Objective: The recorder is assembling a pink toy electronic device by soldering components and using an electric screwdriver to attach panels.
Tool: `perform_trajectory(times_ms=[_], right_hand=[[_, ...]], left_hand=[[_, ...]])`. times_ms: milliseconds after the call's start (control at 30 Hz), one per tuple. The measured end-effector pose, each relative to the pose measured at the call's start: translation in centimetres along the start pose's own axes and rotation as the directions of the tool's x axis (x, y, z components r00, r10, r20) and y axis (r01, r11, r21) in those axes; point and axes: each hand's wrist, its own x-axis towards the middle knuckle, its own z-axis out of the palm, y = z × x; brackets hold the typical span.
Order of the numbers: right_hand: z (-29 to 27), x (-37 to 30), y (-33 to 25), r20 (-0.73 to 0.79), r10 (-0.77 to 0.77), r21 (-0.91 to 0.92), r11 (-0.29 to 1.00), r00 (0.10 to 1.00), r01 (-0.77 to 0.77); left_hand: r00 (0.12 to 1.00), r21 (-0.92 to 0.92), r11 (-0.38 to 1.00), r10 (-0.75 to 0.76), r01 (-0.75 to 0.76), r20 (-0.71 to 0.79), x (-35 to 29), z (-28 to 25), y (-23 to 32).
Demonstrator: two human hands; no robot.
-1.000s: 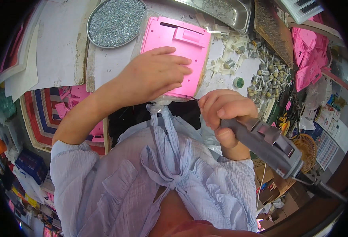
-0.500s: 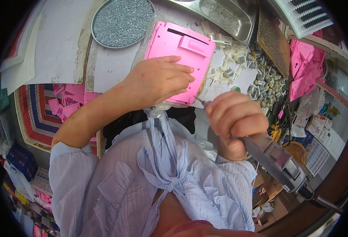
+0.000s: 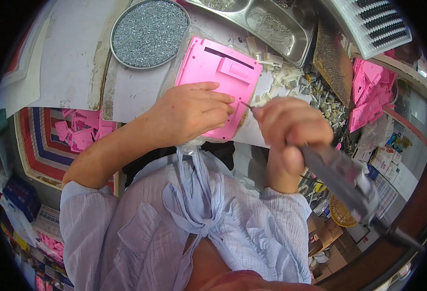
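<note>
A pink plastic housing point(image 3: 206, 65) with a dark slot and a raised block lies on the worktable. Across its lower left part rests my left hand point(image 3: 191, 112), its fingers stretched out flat over the surface. In my right hand point(image 3: 296, 127), just right of the housing, is a grey electric screwdriver point(image 3: 337, 175), blurred by motion. The screwdriver's thin bit points up and left at the housing's right edge; whether it touches is unclear. A cable trails from the tool's rear end toward the lower right.
Behind the housing stand a round tin of screws point(image 3: 150, 34) and a metal compartment tray point(image 3: 298, 48). White plastic pieces and small metal parts point(image 3: 332, 104) are scattered to the right. Pink parts lie in a striped bin point(image 3: 39, 150) and in a pile point(image 3: 368, 92). A white brush-like block point(image 3: 376, 24) sits far right.
My right hand has raised the screwdriver a little, and its bit has shifted from the housing's lower right corner up along the right edge. My left hand stays on the housing.
</note>
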Motion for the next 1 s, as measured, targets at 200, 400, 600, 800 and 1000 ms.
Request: perform_trajectory(times_ms=[200,400,600,800,1000], right_hand=[[0.8,0.3,1.6,0.040,-0.011,-0.062,0.998,0.999,0.014],[-0.9,1.0,1.5,0.135,0.136,-0.022,0.991,0.981,-0.134],[-0.8,0.8,1.0,0.131,0.149,-0.085,0.987,0.980,-0.139],[-0.5,0.5,1.1,0.066,0.158,-0.084,0.985,0.985,-0.153],[-1.1,1.0,2.3,0.158,0.113,0.053,0.991,0.981,-0.123]], left_hand=[[1.000,0.030,0.999,0.011,-0.011,0.017,0.2,-0.1,0.2],[0.999,0.049,0.999,-0.015,0.012,0.050,0.3,-0.1,0.5],[1.000,0.099,0.995,-0.004,0.007,-0.029,-0.7,-0.9,0.0],[0.997,0.163,0.984,-0.072,0.077,-0.039,-0.6,-2.1,0.3],[0.993,0.138,0.984,-0.116,0.115,0.005,-0.7,-2.1,-0.2]])
